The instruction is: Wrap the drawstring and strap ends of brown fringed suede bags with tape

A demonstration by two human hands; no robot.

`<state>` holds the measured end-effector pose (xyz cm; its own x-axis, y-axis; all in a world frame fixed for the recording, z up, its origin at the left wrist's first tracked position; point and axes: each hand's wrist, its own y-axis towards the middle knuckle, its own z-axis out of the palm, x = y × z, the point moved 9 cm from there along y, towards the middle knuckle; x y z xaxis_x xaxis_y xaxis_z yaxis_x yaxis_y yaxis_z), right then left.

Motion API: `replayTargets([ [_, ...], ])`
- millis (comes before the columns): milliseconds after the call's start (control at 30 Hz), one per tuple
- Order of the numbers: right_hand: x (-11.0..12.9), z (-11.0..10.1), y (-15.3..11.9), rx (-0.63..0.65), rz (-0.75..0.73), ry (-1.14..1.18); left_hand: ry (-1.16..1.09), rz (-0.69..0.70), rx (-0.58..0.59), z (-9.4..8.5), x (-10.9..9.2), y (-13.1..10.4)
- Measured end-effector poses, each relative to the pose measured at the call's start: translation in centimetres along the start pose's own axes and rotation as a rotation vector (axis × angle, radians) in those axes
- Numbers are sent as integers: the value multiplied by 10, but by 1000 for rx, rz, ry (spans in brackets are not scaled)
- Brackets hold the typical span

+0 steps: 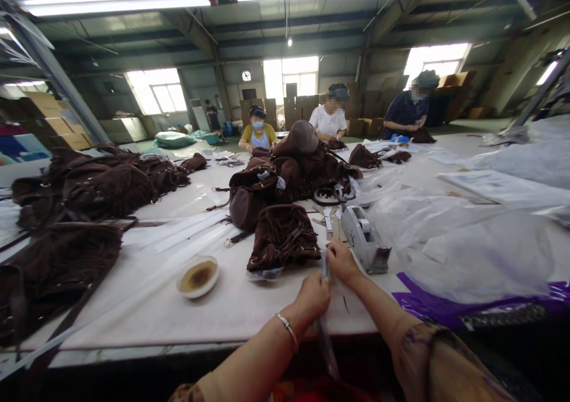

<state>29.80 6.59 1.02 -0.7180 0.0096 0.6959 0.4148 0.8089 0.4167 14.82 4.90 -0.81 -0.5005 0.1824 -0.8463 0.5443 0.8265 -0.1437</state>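
Observation:
My left hand [314,295], with a bangle at its wrist, is closed around a long narrow strip [326,345] that looks wrapped in clear plastic. Higher up the same strip, my right hand [342,262] is closed on its upper end. The strip hangs down past the table's front edge; whether a strap lies inside the plastic I cannot tell. Just beyond my hands, to the left, lies a dark brown fringed bag [285,239] with plastic under its front edge. A grey tape dispenser [363,239] stands right beside my right hand.
A shallow dish [198,276] with brownish content sits left of the bag. Brown bags are piled at the centre [294,164] and left [84,182]. Clear plastic bags [472,247] and purple plastic [427,300] cover the right. Several people work across the table.

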Motion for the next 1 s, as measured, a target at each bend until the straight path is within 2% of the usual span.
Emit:
replayTargets([
  [133, 2, -4, 3, 93, 48, -8, 52, 50, -32, -11, -5, -2],
  [333, 18, 8, 14, 206, 58, -117, 46, 44, -19, -10, 0, -5],
  [500, 26, 12, 18, 195, 60, -198, 43, -15, 13, -16, 14, -6],
  [667, 21, 10, 25, 175, 94, -207, 51, -52, 12, -21, 24, -7],
  [900, 13, 16, 15, 365, 51, -139, 43, -16, 40, -18, 21, -7],
  [1000, 10, 14, 12, 398, 38, -141, 62, -10, 26, -18, 19, -5],
])
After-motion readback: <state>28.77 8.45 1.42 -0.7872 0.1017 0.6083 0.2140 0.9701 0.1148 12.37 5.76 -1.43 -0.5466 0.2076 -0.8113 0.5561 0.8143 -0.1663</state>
